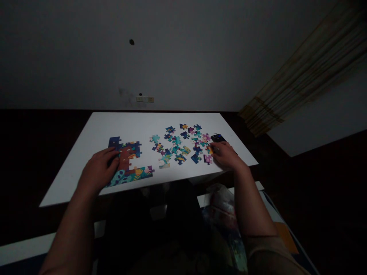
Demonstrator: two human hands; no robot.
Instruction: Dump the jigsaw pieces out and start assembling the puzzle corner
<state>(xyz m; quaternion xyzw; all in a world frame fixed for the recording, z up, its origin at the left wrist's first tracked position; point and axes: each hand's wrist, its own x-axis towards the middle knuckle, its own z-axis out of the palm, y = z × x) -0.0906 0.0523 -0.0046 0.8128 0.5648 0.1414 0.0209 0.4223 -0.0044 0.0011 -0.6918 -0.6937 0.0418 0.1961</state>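
Observation:
My left hand rests on the left side of a partly assembled jigsaw puzzle, fingers loosely bent and thumb apart from them. The joined section shows dark blue, brown and leafy green-teal areas, and part of it is hidden under the hand. To its right lie several loose puzzle pieces in teal, navy, pink and yellow. At the right end of these, my right hand has its fingertips closed on an orange puzzle piece. A pink-purple puzzle piece lies just below those fingertips.
A dark phone lies beyond my right hand on the white table. Below the table's front edge are my legs and a clear plastic bag with colourful contents. A wall with sockets stands behind; a curtain hangs at right.

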